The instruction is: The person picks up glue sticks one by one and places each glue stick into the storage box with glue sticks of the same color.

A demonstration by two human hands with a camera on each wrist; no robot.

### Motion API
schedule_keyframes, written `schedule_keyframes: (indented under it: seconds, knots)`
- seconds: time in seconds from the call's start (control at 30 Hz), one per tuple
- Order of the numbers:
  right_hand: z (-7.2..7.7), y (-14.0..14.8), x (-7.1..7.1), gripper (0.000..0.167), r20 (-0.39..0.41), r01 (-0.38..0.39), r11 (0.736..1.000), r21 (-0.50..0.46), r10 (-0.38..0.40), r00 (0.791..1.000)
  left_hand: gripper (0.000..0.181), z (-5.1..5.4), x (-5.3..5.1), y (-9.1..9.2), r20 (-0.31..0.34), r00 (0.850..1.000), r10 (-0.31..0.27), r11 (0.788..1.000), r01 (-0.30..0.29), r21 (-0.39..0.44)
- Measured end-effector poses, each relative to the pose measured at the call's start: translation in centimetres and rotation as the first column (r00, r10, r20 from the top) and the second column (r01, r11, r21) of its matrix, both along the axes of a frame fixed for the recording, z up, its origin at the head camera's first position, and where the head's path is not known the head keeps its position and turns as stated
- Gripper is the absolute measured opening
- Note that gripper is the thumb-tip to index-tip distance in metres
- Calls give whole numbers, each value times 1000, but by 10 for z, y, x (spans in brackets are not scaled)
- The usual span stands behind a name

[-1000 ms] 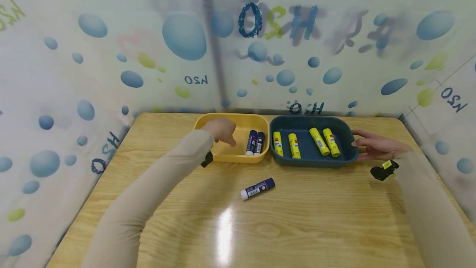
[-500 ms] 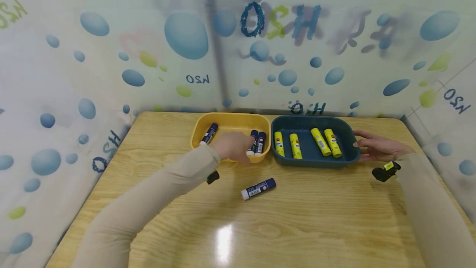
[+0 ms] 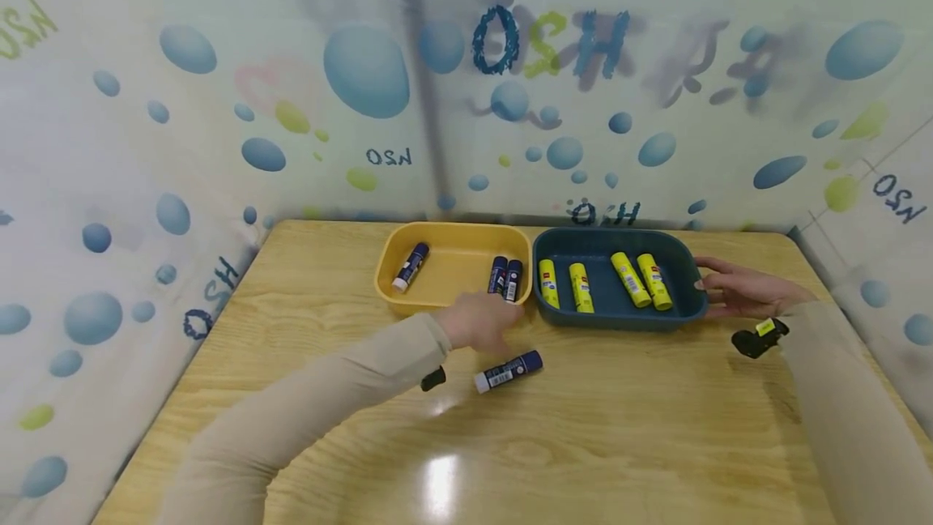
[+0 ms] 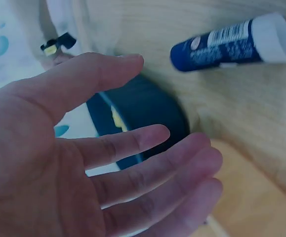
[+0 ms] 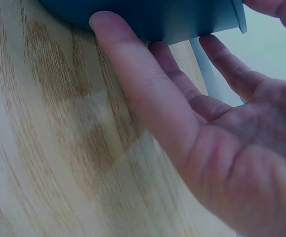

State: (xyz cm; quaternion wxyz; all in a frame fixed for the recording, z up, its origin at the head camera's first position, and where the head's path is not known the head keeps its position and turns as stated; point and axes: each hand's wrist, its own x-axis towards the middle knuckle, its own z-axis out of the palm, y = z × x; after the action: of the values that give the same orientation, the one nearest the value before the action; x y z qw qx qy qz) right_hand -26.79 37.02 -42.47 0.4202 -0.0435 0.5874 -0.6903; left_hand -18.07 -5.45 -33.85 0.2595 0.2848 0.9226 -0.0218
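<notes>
My left hand (image 3: 481,321) hovers above the table just behind a navy glue stick (image 3: 509,372) with a white end, its fingers extended and holding nothing. In the left wrist view that glue stick (image 4: 231,43) lies apart from the thumb. A yellow bin (image 3: 440,227) has one navy glue stick (image 3: 411,267) at its left and two more at its right, partly behind my hand. My right hand (image 3: 754,288) touches the right end of a dark blue bin (image 3: 619,319). In the right wrist view, fingertips (image 5: 108,24) meet the bin's wall (image 5: 172,19).
Several yellow glue sticks (image 3: 630,279) lie in the dark blue bin. Both bins stand side by side near the back edge of the wooden table (image 3: 619,428). A wall covering with printed bubbles (image 3: 364,71) rises behind and at both sides.
My left hand has left a navy glue stick at the left of the yellow bin and come forward and right, over the front rim toward the loose glue stick. The right hand stays at the blue bin.
</notes>
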Motion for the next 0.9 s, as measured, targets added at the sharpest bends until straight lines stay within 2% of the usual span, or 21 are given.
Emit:
schedule_keyframes:
  seconds: [0.27,0.43,0.53,0.7,0.9]
  knots:
    - [-2,2,1,38,18,-46,995,-88,48,999,50,-36,14,12,8,999,-42,998,42,-37]
    - [-3,3,-2,40,28,-67,988,-140,72,997,52,-53,19,15,-11,1000,4,1000,-4,-4]
    - [-3,3,-2,40,29,-60,990,-127,64,998,56,-59,22,19,-45,999,13,1000,-14,-25]
    - [-3,3,-1,38,29,-55,993,-107,59,998,48,-66,24,24,-100,995,9,998,-15,-57]
    - [-3,2,-2,41,39,-49,993,-112,54,998,44,-69,25,27,-106,994,14,997,-22,-75]
